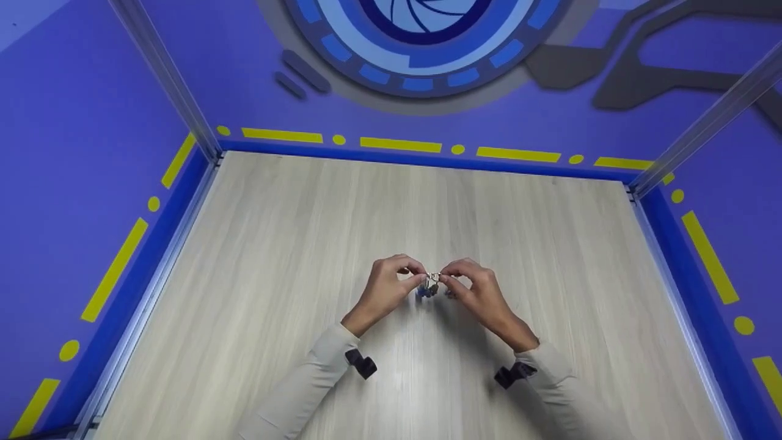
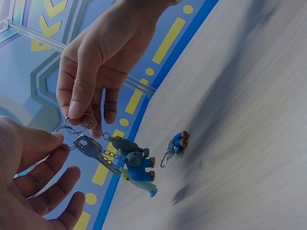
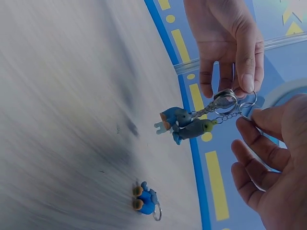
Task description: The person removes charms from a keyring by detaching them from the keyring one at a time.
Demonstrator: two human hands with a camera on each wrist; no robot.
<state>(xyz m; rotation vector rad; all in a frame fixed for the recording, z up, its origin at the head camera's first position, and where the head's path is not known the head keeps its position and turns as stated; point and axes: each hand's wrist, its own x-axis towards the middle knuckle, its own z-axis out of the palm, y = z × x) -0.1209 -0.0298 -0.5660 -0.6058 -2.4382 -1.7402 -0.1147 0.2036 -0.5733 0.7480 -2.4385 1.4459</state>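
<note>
Held above the table is a bunch of linked key rings (image 1: 433,277). My left hand (image 1: 386,286) pinches a ring between thumb and index finger, its other fingers spread in the left wrist view. Opposite it, my right hand (image 1: 479,292) pinches a linked ring the same way. From the rings hang a metal key (image 2: 89,146), a blue elephant figure (image 2: 138,165) and a grey-green animal figure (image 3: 195,129) on short chains. Another blue figure keychain (image 3: 145,200) lies on the table below, apart from both hands; its ring (image 2: 165,160) shows.
A pale wood-grain table (image 1: 293,232) lies beneath the hands. Blue panels (image 1: 391,131) with yellow marks wall it at the back and both sides, with metal posts (image 1: 183,91) at the corners. Each wrist wears a black camera (image 1: 361,363).
</note>
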